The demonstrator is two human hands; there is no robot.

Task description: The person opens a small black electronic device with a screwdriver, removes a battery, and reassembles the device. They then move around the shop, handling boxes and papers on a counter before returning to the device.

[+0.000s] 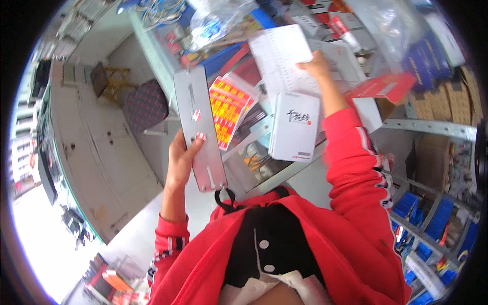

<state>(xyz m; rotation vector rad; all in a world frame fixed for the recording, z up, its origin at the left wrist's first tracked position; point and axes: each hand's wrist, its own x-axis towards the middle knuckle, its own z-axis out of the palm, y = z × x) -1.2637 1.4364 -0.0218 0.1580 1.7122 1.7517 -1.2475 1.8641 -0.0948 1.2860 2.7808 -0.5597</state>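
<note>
My left hand [182, 158] grips a long silver metal plate [201, 124] by its left edge, the thumb lying on its face. The plate has slots, small red-and-white stickers and knobs near its corners. My right hand [318, 68] is over the right edge of a white printed sheet of paper [277, 58], its fingertips closed on it. Below that sheet lies a white box [296, 126] with dark lettering. Red-and-yellow printed sheets [231, 109] lie just right of the plate.
The table holds plastic bags [213, 25], coiled cables [162, 11] and an opened red-and-white carton [381, 89]. A dark padded chair [146, 105] stands at the left by a pale cabinet [101, 142]. Blue bins [439, 218] fill a metal rack on the right.
</note>
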